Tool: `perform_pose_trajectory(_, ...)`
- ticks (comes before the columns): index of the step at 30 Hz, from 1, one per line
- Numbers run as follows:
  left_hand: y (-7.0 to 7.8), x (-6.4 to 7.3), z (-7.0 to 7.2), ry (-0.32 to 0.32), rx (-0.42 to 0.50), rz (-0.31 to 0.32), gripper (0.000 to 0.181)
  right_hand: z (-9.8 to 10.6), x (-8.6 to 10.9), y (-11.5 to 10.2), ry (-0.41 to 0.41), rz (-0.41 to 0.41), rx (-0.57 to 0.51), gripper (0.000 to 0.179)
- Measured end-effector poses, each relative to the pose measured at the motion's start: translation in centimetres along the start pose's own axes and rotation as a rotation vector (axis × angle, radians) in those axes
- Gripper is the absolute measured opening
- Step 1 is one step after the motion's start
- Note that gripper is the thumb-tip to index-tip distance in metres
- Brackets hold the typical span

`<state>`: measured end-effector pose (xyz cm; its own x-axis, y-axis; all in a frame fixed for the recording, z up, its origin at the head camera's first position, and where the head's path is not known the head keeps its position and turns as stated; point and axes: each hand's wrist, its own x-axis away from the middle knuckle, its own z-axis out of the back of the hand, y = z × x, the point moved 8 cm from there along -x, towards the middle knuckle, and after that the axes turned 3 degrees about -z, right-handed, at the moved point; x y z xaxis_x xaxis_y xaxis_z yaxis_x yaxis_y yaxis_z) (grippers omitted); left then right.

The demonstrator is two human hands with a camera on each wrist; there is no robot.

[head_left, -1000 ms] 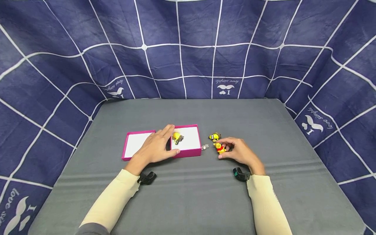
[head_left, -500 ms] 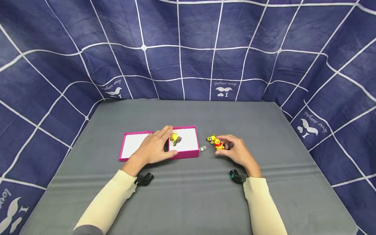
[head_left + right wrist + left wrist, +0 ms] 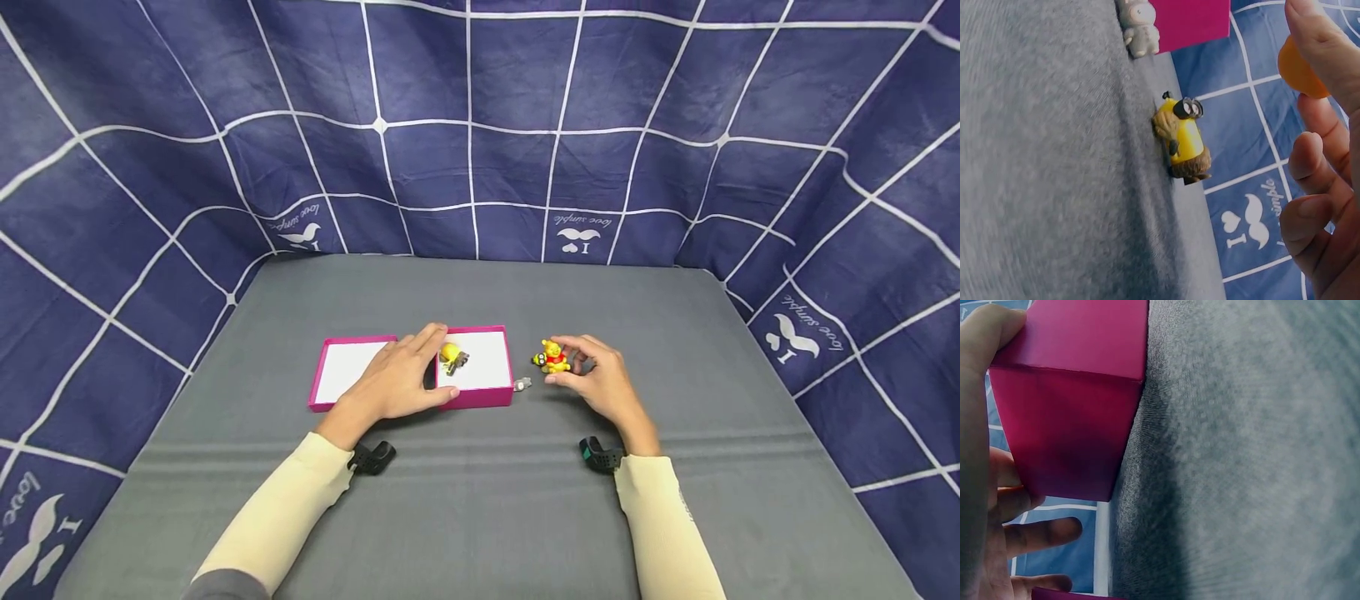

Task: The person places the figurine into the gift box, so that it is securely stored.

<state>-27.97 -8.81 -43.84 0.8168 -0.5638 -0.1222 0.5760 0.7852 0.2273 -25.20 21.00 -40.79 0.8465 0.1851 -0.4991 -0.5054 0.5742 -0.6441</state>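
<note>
My left hand (image 3: 396,379) spans the left side of a pink box (image 3: 480,398), gripping it with the thumb at the near edge and fingertips at the far edge. Inside the white-lined box lies a yellow and brown figurine (image 3: 453,357). My right hand (image 3: 606,382) pinches a Winnie the Pooh figurine (image 3: 556,358) between thumb and fingers; only its orange rounded part (image 3: 1300,70) shows in the right wrist view. Beyond it, a Minion figurine (image 3: 1187,140) lies on the table, partly hidden by the bear in the head view. A small grey figurine (image 3: 1140,28) rests against the box's right side.
A shallow pink tray (image 3: 318,379) with a white inside, like the box's lid, lies left of the box, partly under my left hand. Grey cloth covers the table (image 3: 480,500). A blue curtain (image 3: 510,167) with white lines hangs behind and at both sides.
My right hand has lifted the Winnie the Pooh figurine and moved it slightly away from me and leftwards, across the view of the Minion. My left hand has stayed on the box.
</note>
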Motion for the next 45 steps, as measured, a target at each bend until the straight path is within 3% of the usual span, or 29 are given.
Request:
perform_pose_trajectory(18, 0.1, 0.0, -0.1, 0.007, -0.007, -0.012, 0.106, -0.9, -1.7, -2.3, 0.003, 0.008, 0.06, 0.061)
perform_pose_trajectory(45, 0.0, 0.5, 0.0, -0.002, -0.011, 0.007, 0.107, -5.2, -4.8, -5.3, -0.067, -0.046, 0.04, 0.053)
